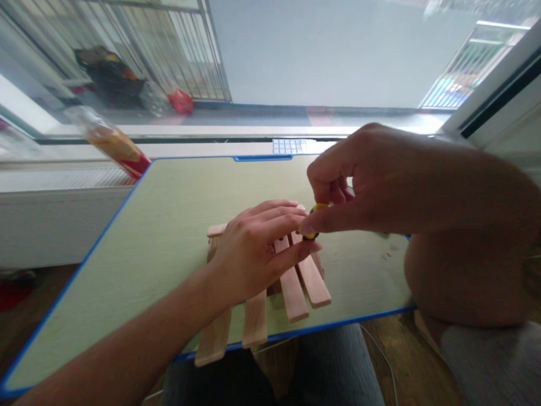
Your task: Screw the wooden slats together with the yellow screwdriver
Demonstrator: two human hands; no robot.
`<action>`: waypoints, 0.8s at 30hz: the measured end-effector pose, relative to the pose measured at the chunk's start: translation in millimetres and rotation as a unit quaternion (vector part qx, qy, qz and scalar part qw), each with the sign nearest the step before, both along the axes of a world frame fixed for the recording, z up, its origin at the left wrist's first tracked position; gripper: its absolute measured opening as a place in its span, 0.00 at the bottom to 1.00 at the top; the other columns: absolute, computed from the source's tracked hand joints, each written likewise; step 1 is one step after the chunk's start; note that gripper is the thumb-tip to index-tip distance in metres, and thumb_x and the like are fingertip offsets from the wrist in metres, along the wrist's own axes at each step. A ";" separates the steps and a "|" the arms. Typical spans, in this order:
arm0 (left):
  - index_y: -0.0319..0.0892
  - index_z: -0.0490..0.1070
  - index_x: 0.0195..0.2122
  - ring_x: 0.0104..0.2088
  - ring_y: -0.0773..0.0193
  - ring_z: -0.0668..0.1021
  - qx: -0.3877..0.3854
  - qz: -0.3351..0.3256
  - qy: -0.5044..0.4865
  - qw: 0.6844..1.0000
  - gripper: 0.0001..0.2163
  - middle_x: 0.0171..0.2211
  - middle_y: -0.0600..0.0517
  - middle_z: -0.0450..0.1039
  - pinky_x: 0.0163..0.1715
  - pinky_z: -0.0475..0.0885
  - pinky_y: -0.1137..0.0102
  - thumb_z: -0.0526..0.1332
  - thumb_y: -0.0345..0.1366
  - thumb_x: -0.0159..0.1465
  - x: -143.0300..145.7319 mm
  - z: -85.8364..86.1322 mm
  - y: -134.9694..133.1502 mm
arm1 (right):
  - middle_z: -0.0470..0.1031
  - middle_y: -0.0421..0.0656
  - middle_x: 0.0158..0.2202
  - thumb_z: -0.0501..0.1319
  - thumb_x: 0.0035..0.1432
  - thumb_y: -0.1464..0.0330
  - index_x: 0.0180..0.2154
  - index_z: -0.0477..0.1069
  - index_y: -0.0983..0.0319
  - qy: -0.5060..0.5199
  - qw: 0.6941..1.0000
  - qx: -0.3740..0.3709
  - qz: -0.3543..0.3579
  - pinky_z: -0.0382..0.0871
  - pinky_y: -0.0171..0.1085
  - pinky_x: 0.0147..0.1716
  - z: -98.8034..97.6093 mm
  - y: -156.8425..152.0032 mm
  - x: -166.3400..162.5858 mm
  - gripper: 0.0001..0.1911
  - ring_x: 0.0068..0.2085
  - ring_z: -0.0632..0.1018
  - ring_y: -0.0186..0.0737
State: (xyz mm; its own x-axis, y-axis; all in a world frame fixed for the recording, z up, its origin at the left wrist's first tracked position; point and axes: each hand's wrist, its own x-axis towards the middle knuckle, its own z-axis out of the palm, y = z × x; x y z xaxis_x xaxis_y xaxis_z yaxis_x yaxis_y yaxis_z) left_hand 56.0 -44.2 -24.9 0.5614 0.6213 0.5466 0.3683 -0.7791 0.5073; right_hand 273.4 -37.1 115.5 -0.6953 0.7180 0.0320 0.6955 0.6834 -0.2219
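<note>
Closest to me, two slats of the wooden slat frame point(296, 287) stick out past the bench's near blue edge point(338, 324) and hang over my lap. The frame is a fan of four long slats. Their long axes run from me toward the window, and the near ends spread apart. The two on the right point toward my near right and end just short of the edge. A cross slat point(216, 230) lies left to right across the far ends.

My left hand point(253, 248) lies flat on the middle of the frame, palm down with the fingers stretched out to the right. That grip is released, pressing rather than grasping.

My right hand point(363, 186) comes in from the right, its grip clenched in a pinch of thumb and forefinger around a small yellow-and-black piece point(315, 221). The piece sits just above the far right end of the frame, touching my left fingertips. It looks round, but I cannot tell which way it faces. My right forearm crosses the bench's right side and covers that corner.

The green bench point(169, 203) lies bare to the left of the frame and beyond it, with wide room out to the left blue edge and the far edge. At the far left corner a bottle point(116, 145) with a red and yellow label shows tilted and blurred. Behind it are the windowsill and the window point(329, 56).
</note>
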 end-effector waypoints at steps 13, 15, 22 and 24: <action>0.47 0.81 0.47 0.60 0.55 0.81 -0.006 -0.013 -0.001 1.000 0.07 0.52 0.51 0.85 0.65 0.73 0.54 0.69 0.40 0.70 -0.1 0.1 -0.4 | 0.79 0.37 0.29 0.66 0.63 0.52 0.33 0.79 0.56 -0.003 1.000 -0.019 -0.016 0.60 0.39 0.23 1.5 0.3 2.5 0.15 0.25 0.72 0.34; 0.47 0.82 0.46 0.60 0.55 0.80 -0.008 -0.019 0.006 1.000 0.06 0.51 0.51 0.85 0.66 0.73 0.54 0.68 0.39 0.70 -0.8 1.0 -0.3 | 0.84 0.37 0.37 0.69 0.61 0.55 0.43 0.82 0.52 0.007 1.000 -0.021 0.005 0.68 0.39 0.27 2.8 -0.5 6.4 0.11 0.30 0.78 0.37; 0.46 0.81 0.48 0.61 0.54 0.79 0.000 -0.007 0.024 1.000 0.08 0.52 0.49 0.85 0.64 0.73 0.53 0.67 0.40 0.71 -2.4 0.2 -1.0 | 0.85 0.34 0.38 0.65 0.62 0.70 0.39 0.83 0.51 -0.001 0.998 -0.013 0.055 0.72 0.37 0.34 3.5 -5.4 8.2 0.09 0.35 0.80 0.35; 0.46 0.81 0.48 0.61 0.54 0.79 0.005 -0.008 0.026 1.000 0.08 0.52 0.49 0.85 0.64 0.73 0.54 0.67 0.39 0.71 -2.5 0.1 -1.2 | 0.84 0.34 0.36 0.65 0.62 0.70 0.38 0.83 0.51 -0.005 0.999 -0.006 0.051 0.71 0.38 0.32 3.3 -5.4 7.2 0.09 0.33 0.79 0.34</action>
